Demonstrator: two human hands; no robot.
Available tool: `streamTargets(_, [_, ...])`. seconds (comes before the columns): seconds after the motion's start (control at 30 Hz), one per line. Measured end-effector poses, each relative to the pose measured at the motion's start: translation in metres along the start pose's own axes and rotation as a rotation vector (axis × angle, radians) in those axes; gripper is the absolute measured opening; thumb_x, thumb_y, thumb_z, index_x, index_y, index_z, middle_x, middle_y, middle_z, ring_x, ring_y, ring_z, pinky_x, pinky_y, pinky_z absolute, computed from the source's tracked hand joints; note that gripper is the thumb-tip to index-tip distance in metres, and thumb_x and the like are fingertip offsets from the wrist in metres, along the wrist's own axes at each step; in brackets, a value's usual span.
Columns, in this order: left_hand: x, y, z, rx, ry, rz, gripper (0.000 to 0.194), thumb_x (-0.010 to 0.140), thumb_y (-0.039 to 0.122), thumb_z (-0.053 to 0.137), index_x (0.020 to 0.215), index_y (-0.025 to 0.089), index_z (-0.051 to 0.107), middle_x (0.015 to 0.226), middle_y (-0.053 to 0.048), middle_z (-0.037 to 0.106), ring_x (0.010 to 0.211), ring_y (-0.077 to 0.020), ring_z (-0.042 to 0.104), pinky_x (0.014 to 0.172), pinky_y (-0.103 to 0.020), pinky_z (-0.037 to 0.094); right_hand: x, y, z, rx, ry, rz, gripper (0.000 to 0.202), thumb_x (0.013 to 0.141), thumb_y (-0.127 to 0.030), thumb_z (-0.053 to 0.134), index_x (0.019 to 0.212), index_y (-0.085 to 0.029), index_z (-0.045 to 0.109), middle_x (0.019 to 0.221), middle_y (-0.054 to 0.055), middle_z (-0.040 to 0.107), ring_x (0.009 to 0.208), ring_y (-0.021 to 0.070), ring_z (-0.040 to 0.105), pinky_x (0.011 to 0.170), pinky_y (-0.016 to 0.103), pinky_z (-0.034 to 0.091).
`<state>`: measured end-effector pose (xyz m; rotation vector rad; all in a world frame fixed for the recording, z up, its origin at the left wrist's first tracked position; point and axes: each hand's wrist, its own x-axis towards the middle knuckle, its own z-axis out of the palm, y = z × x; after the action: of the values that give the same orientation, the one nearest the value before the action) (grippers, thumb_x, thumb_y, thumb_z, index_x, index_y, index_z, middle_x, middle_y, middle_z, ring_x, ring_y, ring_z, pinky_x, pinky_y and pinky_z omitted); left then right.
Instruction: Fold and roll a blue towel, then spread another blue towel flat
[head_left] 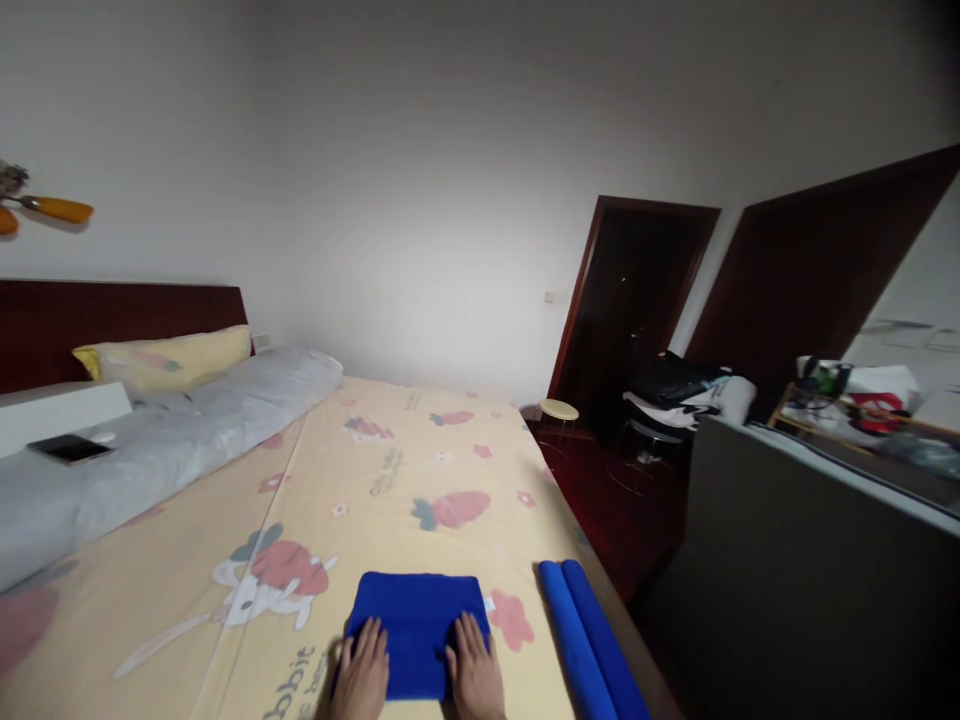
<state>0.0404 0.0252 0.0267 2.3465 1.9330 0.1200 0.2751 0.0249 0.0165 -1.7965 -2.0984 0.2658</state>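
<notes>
A blue folded cloth point(417, 628) lies flat on the bed, close in front of me. On its left edge rests my left hand point(364, 672), fingers stretched out over the fabric. My right hand point(475, 668) lies on the right edge in the same way, palm down and open. Neither hand grips anything that I can see. To the right, along the bed's edge, lie two blue rolls point(589, 640) side by side, apart from my hands; they look like the same fabric.
The bed sheet point(345, 560) is yellow with rabbits and carrots. A grey-white quilt point(172, 455), a phone point(69, 448) and a yellow pillow point(180, 360) are at the left. Right of the bed stand a round stool point(559, 410), a loaded chair point(667, 400) and a dark cabinet point(795, 570).
</notes>
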Motion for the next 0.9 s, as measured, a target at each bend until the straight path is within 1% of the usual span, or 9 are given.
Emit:
streamTargets(0.1, [0.010, 0.020, 0.006, -0.127, -0.036, 0.228, 0.061, 0.087, 0.013, 0.031, 0.145, 0.030, 0.036, 0.154, 0.000, 0.036, 0.142, -0.0169, 0.034, 0.116, -0.041, 0.032, 0.006, -0.025, 0.021, 0.120, -0.062, -0.233, 0.043, 0.098, -0.043, 0.032, 0.139, -0.039, 0.044, 0.145, 0.000, 0.047, 0.135, 0.0238, 0.043, 0.110, 0.052, 0.038])
streamTargets(0.17, [0.014, 0.020, 0.007, -0.173, -0.070, 0.264, 0.056, 0.091, 0.021, 0.030, 0.147, 0.033, 0.032, 0.155, 0.002, 0.034, 0.142, -0.0168, 0.034, 0.116, -0.042, 0.031, 0.010, -0.027, 0.031, 0.137, -0.069, -0.248, 0.042, 0.098, -0.042, 0.032, 0.138, -0.041, 0.044, 0.143, -0.002, 0.049, 0.134, 0.0232, 0.045, 0.110, 0.052, 0.038])
streamTargets(0.3, [0.016, -0.006, 0.007, -0.108, -0.046, 0.030, 0.057, 0.094, 0.049, 0.025, 0.148, 0.030, 0.026, 0.157, -0.001, 0.026, 0.146, -0.0234, 0.026, 0.117, -0.055, 0.024, 0.016, 0.010, 0.032, 0.017, 0.037, 0.047, 0.049, 0.095, -0.052, 0.035, 0.136, -0.031, 0.050, 0.145, 0.006, 0.045, 0.137, 0.0307, 0.039, 0.109, 0.061, 0.036])
streamTargets(0.4, [0.015, -0.016, 0.011, 0.005, 0.034, -0.134, 0.059, 0.093, 0.049, 0.027, 0.147, 0.026, 0.025, 0.158, -0.005, 0.023, 0.146, -0.0273, 0.022, 0.116, -0.061, 0.017, 0.019, 0.035, 0.026, -0.065, 0.053, 0.187, 0.057, 0.092, -0.053, 0.040, 0.138, -0.021, 0.049, 0.146, 0.012, 0.041, 0.137, 0.0340, 0.036, 0.111, 0.063, 0.032])
streamTargets(0.47, [0.017, -0.010, 0.014, 0.027, 0.069, -0.146, 0.056, 0.093, 0.040, 0.027, 0.147, 0.025, 0.027, 0.157, -0.006, 0.025, 0.146, -0.0272, 0.023, 0.116, -0.061, 0.017, 0.020, 0.034, 0.026, -0.071, 0.066, 0.191, 0.059, 0.093, -0.053, 0.039, 0.139, -0.018, 0.048, 0.147, 0.014, 0.039, 0.138, 0.0338, 0.035, 0.112, 0.062, 0.030])
streamTargets(0.57, [0.020, 0.009, 0.015, -0.074, 0.014, 0.107, 0.055, 0.092, 0.025, 0.025, 0.147, 0.031, 0.028, 0.156, 0.001, 0.029, 0.144, -0.0193, 0.029, 0.117, -0.048, 0.027, 0.021, 0.010, 0.035, 0.014, -0.001, 0.008, 0.051, 0.094, -0.048, 0.037, 0.140, -0.027, 0.046, 0.149, 0.008, 0.038, 0.138, 0.0296, 0.036, 0.113, 0.056, 0.033])
streamTargets(0.67, [0.022, 0.014, 0.009, -0.172, -0.132, 0.281, 0.055, 0.091, 0.027, 0.029, 0.145, 0.038, 0.031, 0.155, 0.006, 0.031, 0.143, -0.0165, 0.032, 0.116, -0.042, 0.031, 0.020, -0.010, 0.043, 0.101, -0.172, -0.222, 0.047, 0.093, -0.046, 0.043, 0.138, -0.038, 0.045, 0.144, 0.000, 0.046, 0.135, 0.0258, 0.042, 0.111, 0.050, 0.037])
streamTargets(0.8, [0.014, -0.013, -0.003, -0.070, -0.107, -0.028, 0.059, 0.091, 0.048, 0.028, 0.147, 0.031, 0.028, 0.158, 0.000, 0.024, 0.146, -0.0237, 0.023, 0.116, -0.053, 0.024, 0.013, 0.009, 0.030, 0.041, -0.106, -0.065, 0.052, 0.092, -0.058, 0.039, 0.137, -0.034, 0.048, 0.145, 0.002, 0.045, 0.137, 0.0284, 0.039, 0.111, 0.054, 0.037])
streamTargets(0.9, [0.007, -0.032, -0.004, 0.077, -0.008, -0.255, 0.061, 0.090, 0.045, 0.029, 0.148, 0.026, 0.027, 0.159, -0.004, 0.024, 0.147, -0.0262, 0.022, 0.116, -0.058, 0.018, 0.009, 0.037, 0.015, -0.018, -0.007, 0.100, 0.059, 0.091, -0.063, 0.036, 0.138, -0.029, 0.048, 0.146, 0.007, 0.042, 0.137, 0.0318, 0.037, 0.109, 0.060, 0.036])
